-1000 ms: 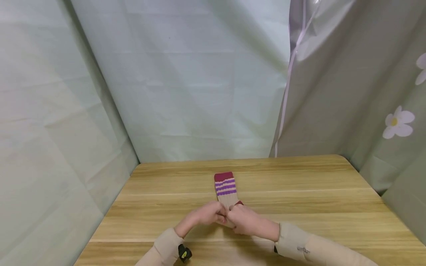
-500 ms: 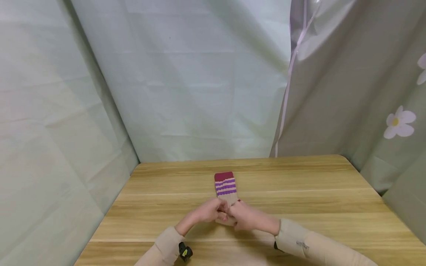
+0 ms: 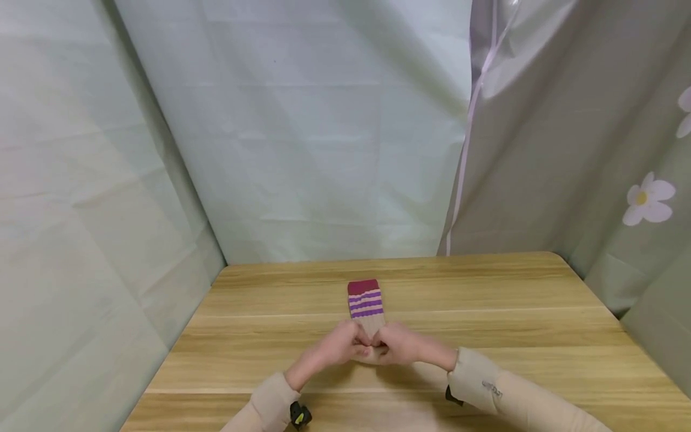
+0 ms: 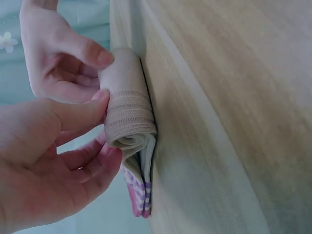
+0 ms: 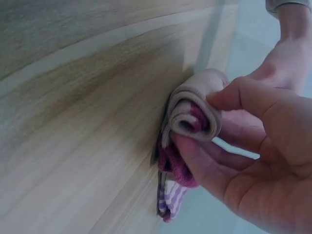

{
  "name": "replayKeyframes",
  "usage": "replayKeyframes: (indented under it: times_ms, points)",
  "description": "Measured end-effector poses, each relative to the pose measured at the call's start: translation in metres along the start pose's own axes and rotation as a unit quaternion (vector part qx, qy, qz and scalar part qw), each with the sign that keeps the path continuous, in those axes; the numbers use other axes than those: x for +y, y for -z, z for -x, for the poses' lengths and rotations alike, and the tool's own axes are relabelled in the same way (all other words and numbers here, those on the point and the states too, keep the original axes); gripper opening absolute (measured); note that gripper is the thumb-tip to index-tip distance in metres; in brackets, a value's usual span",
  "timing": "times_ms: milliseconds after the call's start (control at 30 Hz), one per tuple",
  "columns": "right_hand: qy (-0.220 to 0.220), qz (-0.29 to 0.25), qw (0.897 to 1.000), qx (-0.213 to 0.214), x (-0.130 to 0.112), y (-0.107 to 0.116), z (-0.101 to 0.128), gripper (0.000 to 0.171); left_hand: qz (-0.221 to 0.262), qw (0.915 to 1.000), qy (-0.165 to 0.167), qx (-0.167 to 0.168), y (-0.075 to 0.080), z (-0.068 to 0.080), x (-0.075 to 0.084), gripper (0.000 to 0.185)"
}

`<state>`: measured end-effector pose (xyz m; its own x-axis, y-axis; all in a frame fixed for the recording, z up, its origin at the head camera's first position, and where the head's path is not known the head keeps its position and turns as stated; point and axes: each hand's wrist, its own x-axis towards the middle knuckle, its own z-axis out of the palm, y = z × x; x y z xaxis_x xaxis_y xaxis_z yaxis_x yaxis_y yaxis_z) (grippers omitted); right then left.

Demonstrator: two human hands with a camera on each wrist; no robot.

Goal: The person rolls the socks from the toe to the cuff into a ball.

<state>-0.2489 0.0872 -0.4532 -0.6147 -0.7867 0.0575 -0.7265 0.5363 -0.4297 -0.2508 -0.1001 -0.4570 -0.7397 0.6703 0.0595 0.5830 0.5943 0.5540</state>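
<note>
A pair of beige socks [image 3: 366,304], laid one on the other, has maroon cuffs and purple stripes at the far end. The near part is coiled into a roll [image 4: 128,100], and its spiral end faces the camera in both wrist views. My left hand [image 3: 339,344] pinches the left end of this roll between thumb and fingers. At the opposite end my right hand [image 3: 403,344] does the same, its thumb [image 5: 226,100] on top and a finger underneath. A maroon patch shows inside and below the coil in the right wrist view. The striped cuffs lie flat on the table.
The wooden table [image 3: 486,300] has pale seams between its planks. Light green curtains [image 3: 324,150] hang behind it and on both sides. A small black device [image 3: 299,414] is strapped at the left sleeve.
My right hand has shifted slightly up and changed its grip, with its fingers now level with the left hand's. The sock cuffs have stayed where they were.
</note>
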Motion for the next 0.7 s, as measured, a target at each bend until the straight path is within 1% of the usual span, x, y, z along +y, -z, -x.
replayKeyframes:
  times_ms: [67,100,267,367,400,500,567,700]
  points:
    - [-0.009,-0.006,1.000,0.002,-0.0008,0.0009,0.0004,0.022,-0.024,0.9997,-0.008,0.004,-0.0006,0.0008,0.0020,0.011]
    - [-0.013,-0.007,1.000,0.004,-0.0015,0.0015,0.0006,0.023,-0.027,0.9996,-0.007,0.005,-0.0012,0.0011,0.0027,0.011]
    - [-0.039,-0.017,0.999,-0.002,-0.0030,0.0022,0.0010,0.033,-0.009,0.9998,0.013,0.011,-0.0026,0.0030,0.0071,0.011]
    - [-0.046,-0.036,0.998,-0.009,-0.0024,0.0034,0.0009,0.035,-0.020,0.9997,0.009,0.013,-0.0026,0.0035,0.0092,0.007]
    - [-0.048,-0.045,0.998,-0.012,-0.0020,0.0039,0.0008,0.035,-0.027,0.9995,0.007,0.012,-0.0025,0.0034,0.0096,0.008]
    - [-0.057,-0.073,0.995,-0.020,-0.0008,0.0050,0.0002,0.034,-0.058,0.9983,0.000,0.009,-0.0031,0.0023,0.0090,0.019]
    - [-0.064,-0.088,0.994,-0.024,0.0000,0.0050,-0.0004,0.034,-0.072,0.9974,0.002,0.008,-0.0036,0.0015,0.0082,0.026]
    - [-0.069,-0.090,0.993,-0.015,0.0007,0.0041,-0.0014,0.033,-0.107,0.9940,-0.004,0.022,-0.0045,-0.0012,0.0070,0.030]
